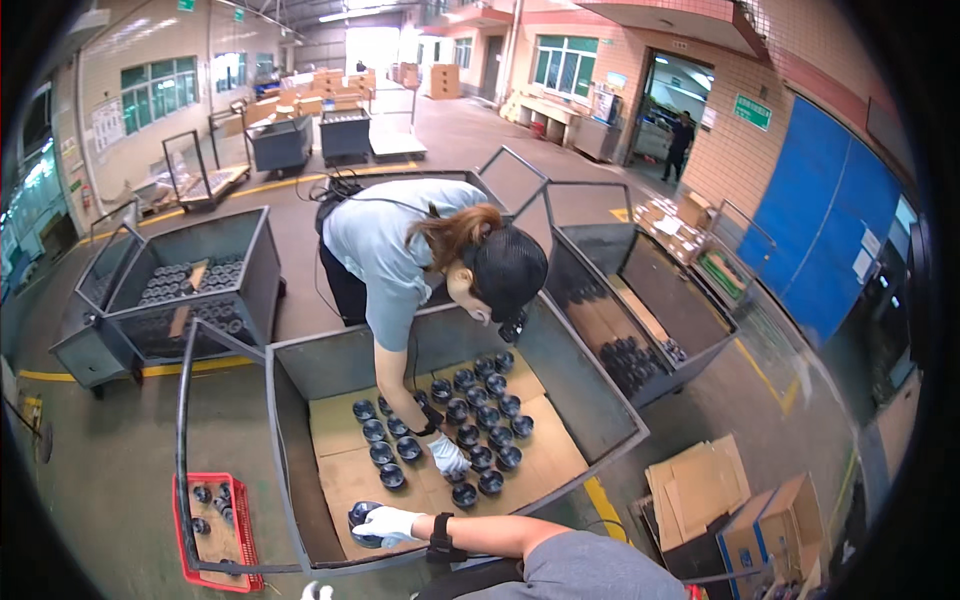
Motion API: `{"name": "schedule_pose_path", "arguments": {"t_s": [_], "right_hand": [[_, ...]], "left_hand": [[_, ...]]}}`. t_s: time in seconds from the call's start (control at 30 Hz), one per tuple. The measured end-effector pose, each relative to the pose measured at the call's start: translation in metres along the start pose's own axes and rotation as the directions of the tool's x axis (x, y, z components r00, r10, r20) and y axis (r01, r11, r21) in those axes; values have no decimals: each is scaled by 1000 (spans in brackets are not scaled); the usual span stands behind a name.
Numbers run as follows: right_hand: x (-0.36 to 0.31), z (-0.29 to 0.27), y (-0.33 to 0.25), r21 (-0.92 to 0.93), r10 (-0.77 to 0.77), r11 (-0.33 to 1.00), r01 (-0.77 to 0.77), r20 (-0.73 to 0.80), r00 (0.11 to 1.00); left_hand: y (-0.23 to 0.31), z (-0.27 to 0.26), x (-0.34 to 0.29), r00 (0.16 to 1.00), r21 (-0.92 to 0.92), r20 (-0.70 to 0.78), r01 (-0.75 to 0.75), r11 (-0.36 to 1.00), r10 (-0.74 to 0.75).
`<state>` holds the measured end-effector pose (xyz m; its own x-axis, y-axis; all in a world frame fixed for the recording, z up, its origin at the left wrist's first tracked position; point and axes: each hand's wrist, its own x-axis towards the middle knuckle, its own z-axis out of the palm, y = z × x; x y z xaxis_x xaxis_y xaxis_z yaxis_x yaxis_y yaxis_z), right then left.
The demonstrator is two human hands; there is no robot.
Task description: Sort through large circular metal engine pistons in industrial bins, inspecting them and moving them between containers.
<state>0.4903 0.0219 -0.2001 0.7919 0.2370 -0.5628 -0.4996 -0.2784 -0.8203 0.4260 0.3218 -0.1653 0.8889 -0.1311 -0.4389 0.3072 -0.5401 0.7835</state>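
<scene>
My right hand, in a white glove, is closed on a black round cup-shaped part in the near left corner of a grey metal cart bin. At the picture's lower edge only the gloved fingertips of my left hand show, apart and with nothing in them. Cardboard lines the bin's floor. Several more black round parts stand on it in rows. A co-worker's gloved hand reaches down among them from the far side.
A red plastic crate with several dark parts stands left of the bin. Another grey cart is at the left, and a further one adjoins on the right. Cardboard boxes lie at lower right. The co-worker leans over the bin.
</scene>
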Motion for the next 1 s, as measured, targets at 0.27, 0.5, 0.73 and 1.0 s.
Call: {"name": "schedule_pose_path", "arguments": {"t_s": [0.27, 0.5, 0.73, 1.0], "right_hand": [[70, -38, 80, -691, -648, 522, 500, 60, 759], [143, -32, 156, 146, 431, 897, -418, -72, 899], [172, -41, 209, 180, 682, 728, -662, -86, 726], [205, -120, 363, -311, 517, 770, -557, -207, 831]], "left_hand": [[-31, 25, 147, 943, 352, -281, -71, 933, 177], [-60, 48, 179, 926, 507, -378, 216, 835, -10], [-54, 62, 184, 862, 585, -499, 410, 700, -87], [-54, 75, 198, 832, 574, -553, 420, 703, -45]]}}
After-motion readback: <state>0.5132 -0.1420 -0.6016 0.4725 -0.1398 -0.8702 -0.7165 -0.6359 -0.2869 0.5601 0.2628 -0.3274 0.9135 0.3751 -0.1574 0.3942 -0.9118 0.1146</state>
